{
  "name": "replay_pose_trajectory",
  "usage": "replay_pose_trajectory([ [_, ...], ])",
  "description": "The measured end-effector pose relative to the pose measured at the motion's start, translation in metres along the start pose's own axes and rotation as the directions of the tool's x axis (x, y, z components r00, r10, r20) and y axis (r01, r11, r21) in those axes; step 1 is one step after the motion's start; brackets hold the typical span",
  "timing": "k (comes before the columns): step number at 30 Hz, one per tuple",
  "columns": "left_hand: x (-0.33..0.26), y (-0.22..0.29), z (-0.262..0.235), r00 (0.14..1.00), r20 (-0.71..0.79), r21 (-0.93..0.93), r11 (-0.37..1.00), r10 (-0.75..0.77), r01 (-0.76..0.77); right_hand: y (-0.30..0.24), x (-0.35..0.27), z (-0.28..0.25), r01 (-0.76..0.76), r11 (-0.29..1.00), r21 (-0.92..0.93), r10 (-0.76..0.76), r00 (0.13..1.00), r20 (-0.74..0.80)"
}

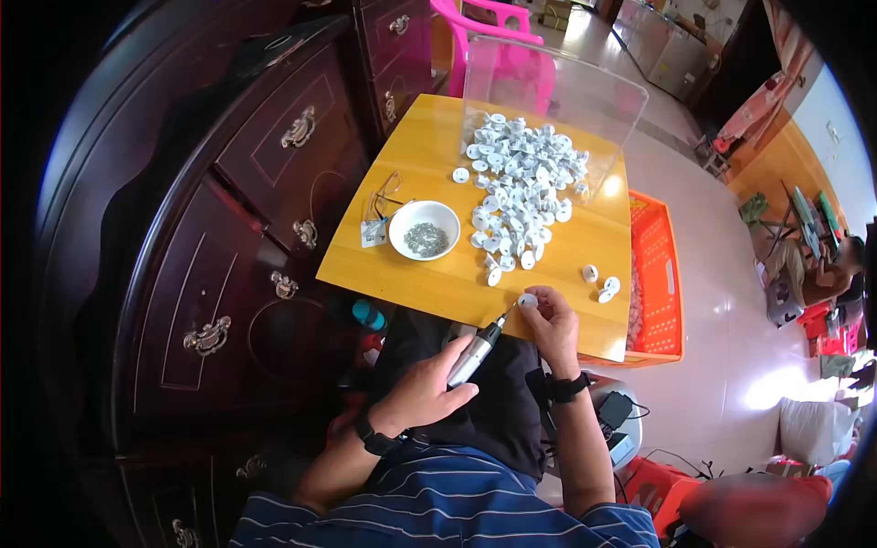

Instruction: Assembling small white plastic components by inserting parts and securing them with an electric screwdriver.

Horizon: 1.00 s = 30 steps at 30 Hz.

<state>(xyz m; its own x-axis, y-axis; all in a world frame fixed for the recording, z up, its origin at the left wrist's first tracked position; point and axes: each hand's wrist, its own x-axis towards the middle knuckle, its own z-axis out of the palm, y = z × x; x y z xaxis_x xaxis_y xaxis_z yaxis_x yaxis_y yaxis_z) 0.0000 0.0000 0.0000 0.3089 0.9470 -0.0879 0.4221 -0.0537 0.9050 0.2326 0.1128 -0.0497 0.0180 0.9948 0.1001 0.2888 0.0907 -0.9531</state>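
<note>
My left hand (425, 388) is wrapped round a small silver-and-black electric screwdriver (475, 357). Its thin bit points up and right, meeting a small round white plastic part (527, 300) at the table's near edge. That part is pinched between the thumb and fingers of my right hand (554, 327). Ahead of both hands lies a big heap of similar white plastic parts (519, 196). A few more white parts (607, 289) lie apart on the right. Left of the heap stands a white bowl (399, 217) with many small silvery metal pieces (426, 239), probably screws.
The yellow table (411, 279) has a clear plastic sheet (557, 68) standing at its far side. Eyeglasses (387, 194) lie near the bowl. An orange crate (677, 301) stands right of the table, dark drawers (247, 247) left, a pink chair (512, 50) behind. Another person (822, 279) sits far right.
</note>
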Motion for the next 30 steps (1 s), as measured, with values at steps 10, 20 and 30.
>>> replay_pose_trajectory([
  [10, 0.011, 0.005, 0.007, 0.998, -0.015, 0.029, 0.998, 0.063, -0.063, 0.016, 0.002, -0.001, -0.059, 0.987, 0.152, 0.059, 0.998, 0.007],
  [20, 0.014, 0.004, 0.008, 0.999, -0.008, 0.035, 0.998, 0.052, -0.052, 0.024, 0.002, 0.003, -0.070, 0.985, 0.159, 0.070, 0.998, 0.003],
  [30, 0.016, 0.000, 0.008, 0.999, -0.001, 0.053, 0.997, 0.055, -0.054, 0.021, 0.002, 0.005, -0.040, 0.983, 0.177, 0.043, 0.999, -0.015],
])
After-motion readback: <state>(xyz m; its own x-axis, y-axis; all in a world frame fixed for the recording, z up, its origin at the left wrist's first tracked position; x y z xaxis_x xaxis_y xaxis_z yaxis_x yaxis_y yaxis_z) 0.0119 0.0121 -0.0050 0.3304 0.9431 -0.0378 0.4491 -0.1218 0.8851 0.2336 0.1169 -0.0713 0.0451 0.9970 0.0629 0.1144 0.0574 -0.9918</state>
